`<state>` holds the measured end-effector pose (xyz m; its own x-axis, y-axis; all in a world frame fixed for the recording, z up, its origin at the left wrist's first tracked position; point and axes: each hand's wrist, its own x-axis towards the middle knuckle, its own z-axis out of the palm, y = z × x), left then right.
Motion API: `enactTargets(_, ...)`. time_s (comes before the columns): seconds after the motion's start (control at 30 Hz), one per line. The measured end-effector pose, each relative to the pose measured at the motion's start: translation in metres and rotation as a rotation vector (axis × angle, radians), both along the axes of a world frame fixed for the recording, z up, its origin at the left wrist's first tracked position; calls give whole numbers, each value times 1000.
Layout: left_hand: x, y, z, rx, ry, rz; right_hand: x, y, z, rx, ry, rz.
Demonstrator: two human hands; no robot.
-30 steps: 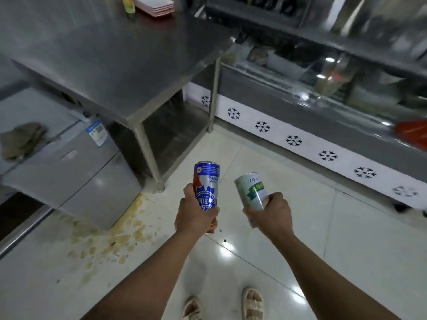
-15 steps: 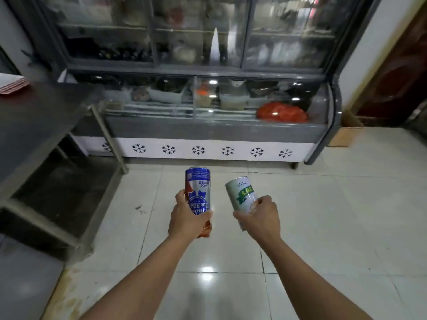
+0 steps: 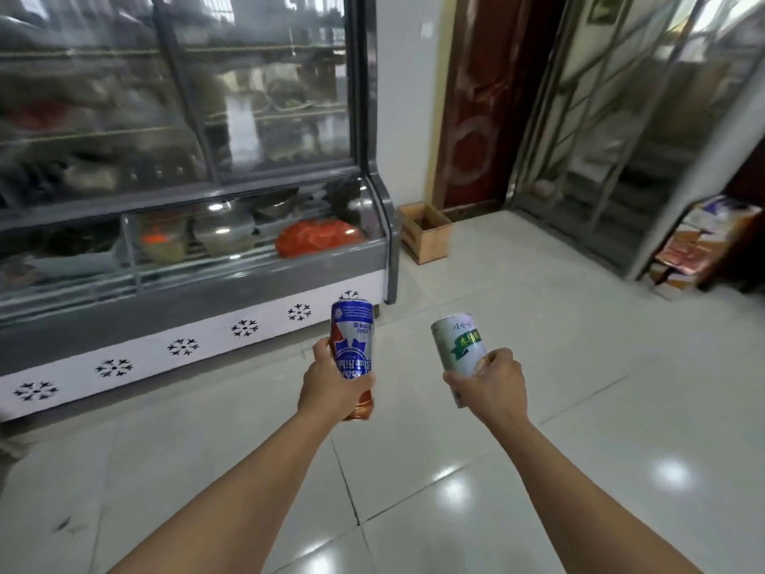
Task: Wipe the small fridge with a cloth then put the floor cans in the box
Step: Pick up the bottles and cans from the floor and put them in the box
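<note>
While both arms reach out over the tiled floor (image 3: pixel 579 366), the left hand (image 3: pixel 331 387) is wrapped around a blue can (image 3: pixel 352 341) held upside down, and the right hand (image 3: pixel 492 387) clasps a white and green can (image 3: pixel 457 345) tilted left. A wooden box (image 3: pixel 426 234) sits on the floor beside the glass display fridge (image 3: pixel 248 267), well ahead.

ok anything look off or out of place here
One oddity: the blue can in the left hand is held upside down, its lettering inverted. The white and green can in the right hand tilts left. No spill shows on the floor tiles. The wooden box sits upright by the display fridge.
</note>
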<state>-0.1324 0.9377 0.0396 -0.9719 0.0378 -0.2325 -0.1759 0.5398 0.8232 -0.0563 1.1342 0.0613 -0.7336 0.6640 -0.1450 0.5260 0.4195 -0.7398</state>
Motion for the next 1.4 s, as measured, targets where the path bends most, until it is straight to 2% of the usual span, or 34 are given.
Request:
enactTargets(0.33, -64, 198, 4, 31, 11, -273, -11, 176, 8, 16, 9, -249)
enactTargets(0.5, -112, 299, 6, 126, -43, -361, -44, 263, 16, 24, 22, -333)
enactTargets(0.67, -153, 383, 16, 125, -32, -428, -82, 339, 21, 13, 54, -384)
enactTargets(1.0, -231, 558, 18, 76, -22, -455, -155, 513, 9, -23, 103, -419)
enactTargets(1.4, -326, 787, 34, 80, -57, -290, -282, 771, 24, -37, 97, -297)
